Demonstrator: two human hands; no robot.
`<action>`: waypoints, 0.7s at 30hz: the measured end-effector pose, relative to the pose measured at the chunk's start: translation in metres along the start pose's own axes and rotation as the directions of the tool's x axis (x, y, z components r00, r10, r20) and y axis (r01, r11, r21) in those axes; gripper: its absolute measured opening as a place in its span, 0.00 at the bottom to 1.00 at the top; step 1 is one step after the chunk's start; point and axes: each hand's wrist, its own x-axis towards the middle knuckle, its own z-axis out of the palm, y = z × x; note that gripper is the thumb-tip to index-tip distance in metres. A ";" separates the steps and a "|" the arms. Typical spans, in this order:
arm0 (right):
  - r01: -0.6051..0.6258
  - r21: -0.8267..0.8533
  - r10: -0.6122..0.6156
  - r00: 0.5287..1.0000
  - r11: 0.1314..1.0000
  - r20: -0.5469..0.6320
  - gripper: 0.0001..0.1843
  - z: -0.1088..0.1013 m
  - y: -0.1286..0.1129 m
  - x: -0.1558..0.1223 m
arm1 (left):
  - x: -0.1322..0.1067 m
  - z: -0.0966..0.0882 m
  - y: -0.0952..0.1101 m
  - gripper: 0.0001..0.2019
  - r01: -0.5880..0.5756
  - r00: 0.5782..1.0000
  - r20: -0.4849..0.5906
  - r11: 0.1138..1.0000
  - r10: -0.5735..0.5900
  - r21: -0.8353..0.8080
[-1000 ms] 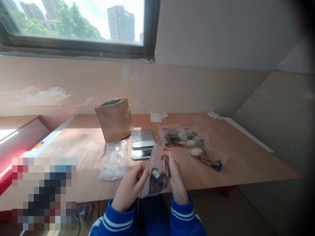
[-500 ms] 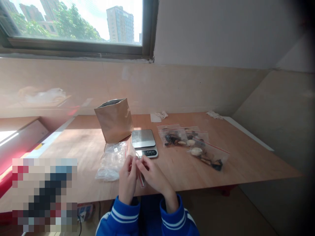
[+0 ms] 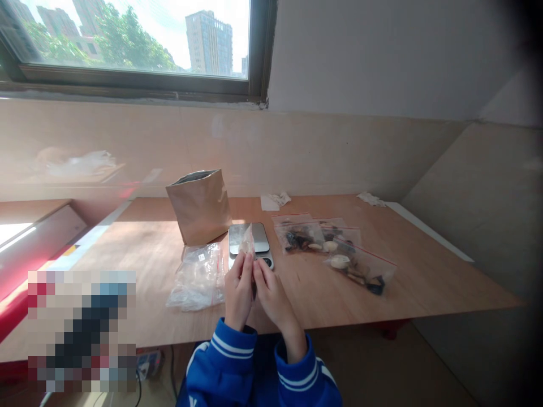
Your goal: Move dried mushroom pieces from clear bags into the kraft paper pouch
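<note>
Both my hands are closed with fingertips pinched on a clear zip bag [image 3: 248, 239], whose upper end points away from me over the scale. My left hand [image 3: 238, 289] grips its left side, and my right hand [image 3: 274, 295] its right side. Something dark shows in the gap between the palms, too small to make out. Just beyond the fingers is a digital kitchen scale [image 3: 261, 233] with a steel plate, its display partly covered by my hands. A pile of clear zip bags [image 3: 195, 280] lies left of my left hand.
An open brown pouch [image 3: 200, 208] stands behind the pile. To the right, several filled zip bags [image 3: 361, 269] hold dark and pale dried pieces. Crumpled tissue [image 3: 280, 199] lies by the wall. The wooden table [image 3: 441, 285] has its front edge near my forearms.
Both hands have moved up and slightly right, the left one more. The pinched bag now stands out over the scale's plate, and the pile at left is less covered.
</note>
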 end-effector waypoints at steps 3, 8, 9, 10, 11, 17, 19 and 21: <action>0.007 0.000 -0.007 1.000 1.000 -0.022 0.18 -0.001 0.000 0.000 | 0.001 0.005 -0.001 0.15 -0.018 1.000 0.003 1.000 0.018 -0.012; 0.025 0.008 -0.024 0.999 1.000 -0.029 0.18 -0.002 0.002 0.002 | 0.001 0.013 0.002 0.13 0.003 0.999 -0.034 0.997 -0.005 -0.074; 0.031 0.015 -0.031 0.999 0.999 -0.026 0.18 -0.003 0.004 0.002 | 0.001 0.013 0.003 0.13 0.002 0.999 -0.039 0.996 -0.005 -0.086; 0.038 0.024 -0.037 0.999 0.999 -0.023 0.18 -0.002 0.005 0.003 | 0.000 0.013 0.003 0.13 -0.001 0.999 -0.042 0.996 -0.002 -0.093; 0.045 0.034 -0.044 0.999 0.998 -0.022 0.17 -0.002 0.006 0.003 | 0.000 0.013 0.003 0.13 -0.006 0.999 -0.040 0.996 0.002 -0.094; 0.036 0.073 -0.027 0.992 0.997 -0.120 0.16 0.007 0.013 0.006 | -0.003 0.014 -0.002 0.18 -0.047 0.998 -0.051 0.999 0.047 0.008; 0.022 0.098 -0.007 0.989 0.995 -0.146 0.16 0.009 0.014 0.006 | -0.004 0.015 -0.004 0.18 -0.050 0.995 -0.080 0.997 0.055 0.064; 0.012 0.126 0.012 0.983 0.992 -0.186 0.17 0.006 0.016 0.007 | -0.004 0.013 -0.003 0.18 -0.059 0.988 -0.139 0.993 0.073 0.101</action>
